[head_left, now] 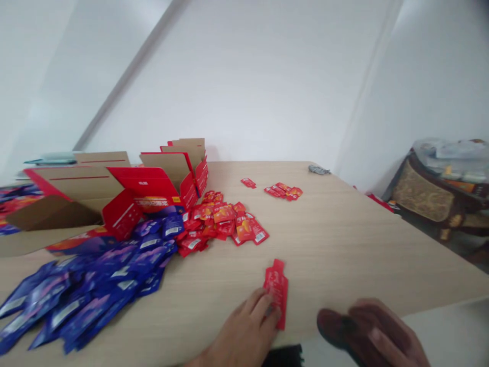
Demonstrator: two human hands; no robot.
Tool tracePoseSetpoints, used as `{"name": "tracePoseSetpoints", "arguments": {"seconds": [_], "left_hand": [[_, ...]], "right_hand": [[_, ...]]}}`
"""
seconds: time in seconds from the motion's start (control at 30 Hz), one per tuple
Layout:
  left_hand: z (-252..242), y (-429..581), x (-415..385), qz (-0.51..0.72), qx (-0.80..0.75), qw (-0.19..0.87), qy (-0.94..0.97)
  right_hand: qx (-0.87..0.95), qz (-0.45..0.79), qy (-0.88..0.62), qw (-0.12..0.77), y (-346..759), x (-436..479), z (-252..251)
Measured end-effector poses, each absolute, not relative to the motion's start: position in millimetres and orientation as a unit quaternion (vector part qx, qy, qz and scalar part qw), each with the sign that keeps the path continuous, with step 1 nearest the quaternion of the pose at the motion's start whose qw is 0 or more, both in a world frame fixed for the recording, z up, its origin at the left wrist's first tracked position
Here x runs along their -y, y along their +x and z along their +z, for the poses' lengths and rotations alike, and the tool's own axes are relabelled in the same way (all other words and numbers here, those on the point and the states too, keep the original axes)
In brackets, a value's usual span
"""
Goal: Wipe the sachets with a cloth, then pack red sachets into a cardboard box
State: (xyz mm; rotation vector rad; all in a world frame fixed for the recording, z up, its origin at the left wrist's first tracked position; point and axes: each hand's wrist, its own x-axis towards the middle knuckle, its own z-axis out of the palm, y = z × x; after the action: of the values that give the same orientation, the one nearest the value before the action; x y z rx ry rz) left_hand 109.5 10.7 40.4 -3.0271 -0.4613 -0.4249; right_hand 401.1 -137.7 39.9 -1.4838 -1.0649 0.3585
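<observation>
My left hand point(248, 329) is at the front of the table, its fingers bent and pressed together on the left edge of a flat red sachet point(280, 285) with a narrow neck. To the right, at the table's front edge, my right hand point(393, 334) is closed around a dark reddish-brown object point(333, 326) with a rounded end. Motion blur hides its exact kind. Beyond my left hand lies a pile of red sachets point(225, 214) with orange print. A heap of long blue-purple sachets point(103, 280) spreads over the left front.
Open red cardboard boxes point(145, 183) stand at the left with flaps raised. Farther back on the table point(344, 244) lie a few red sachets point(282, 190) and a small grey item point(319, 169). A brown patterned chair point(424, 193) piled with bags stands beyond the right edge.
</observation>
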Motion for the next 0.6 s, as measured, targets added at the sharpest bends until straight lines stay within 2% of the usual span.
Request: {"name": "tracePoseSetpoints", "arguments": {"seconds": [0.17, 0.3, 0.47, 0.6], "left_hand": [[30.8, 70.6, 13.2, -0.151, 0.175, 0.050, -0.972], [27.9, 57.1, 19.6, -0.170, 0.125, 0.084, -0.974], [22.3, 55.8, 15.7, -0.244, 0.087, 0.077, -0.963], [16.1, 60.7, 15.5, -0.293, 0.100, 0.038, -0.950]], "right_hand": [[0.386, 0.071, -0.719, 0.574, 380.7, 104.7, 58.9], [0.478, 0.001, -0.698, 0.533, 353.7, 73.7, 76.1], [0.747, 0.013, -0.574, 0.334, 314.8, 49.0, 75.9], [0.811, 0.008, -0.541, 0.223, 306.1, 32.0, 66.5]]}}
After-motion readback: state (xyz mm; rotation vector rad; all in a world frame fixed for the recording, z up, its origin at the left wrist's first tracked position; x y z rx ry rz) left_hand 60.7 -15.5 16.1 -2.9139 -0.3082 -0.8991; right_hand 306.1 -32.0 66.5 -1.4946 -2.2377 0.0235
